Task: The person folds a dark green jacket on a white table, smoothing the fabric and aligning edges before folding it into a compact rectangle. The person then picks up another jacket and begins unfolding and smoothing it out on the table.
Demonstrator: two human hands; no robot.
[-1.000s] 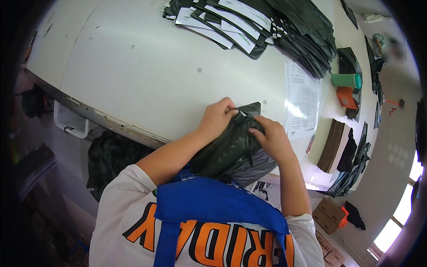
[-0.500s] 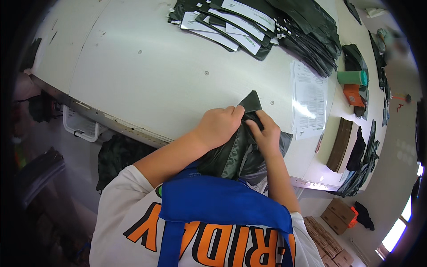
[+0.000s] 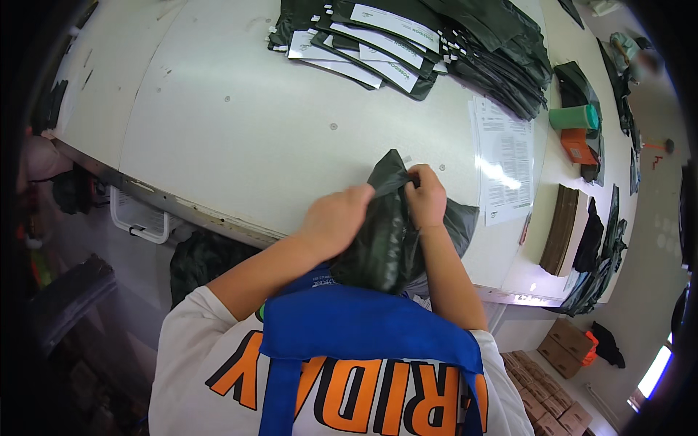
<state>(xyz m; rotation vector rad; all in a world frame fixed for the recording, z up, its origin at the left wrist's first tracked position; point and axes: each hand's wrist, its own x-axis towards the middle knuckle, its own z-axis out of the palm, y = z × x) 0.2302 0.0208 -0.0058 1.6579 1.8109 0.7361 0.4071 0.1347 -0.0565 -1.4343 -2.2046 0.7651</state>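
Note:
A piece of dark green, shiny, thin fabric point(image 3: 378, 243) is bunched upright at the table's near edge, against my apron, its pointed top standing above my hands. My left hand point(image 3: 337, 219), a little smeared by motion, is closed at the fabric's left edge. On the other side my right hand point(image 3: 427, 198) pinches the fabric near its top with thumb and fingers. A loose flap of the fabric spreads out to the right, behind my right wrist. What kind of article it is cannot be made out.
Dark green pieces with white labels point(image 3: 396, 25) lie stacked at the far side of the white table point(image 3: 240, 138). Printed sheets point(image 3: 505, 160) lie to the right. Beyond stand a green cup point(image 3: 573, 117), an orange box point(image 3: 578, 148) and a brown cardboard stack point(image 3: 560, 229).
My left hand has moved left and slightly down, away from my right hand. The fabric's top has shifted left and opened wider between the hands. My right hand's fingers have closed in on it.

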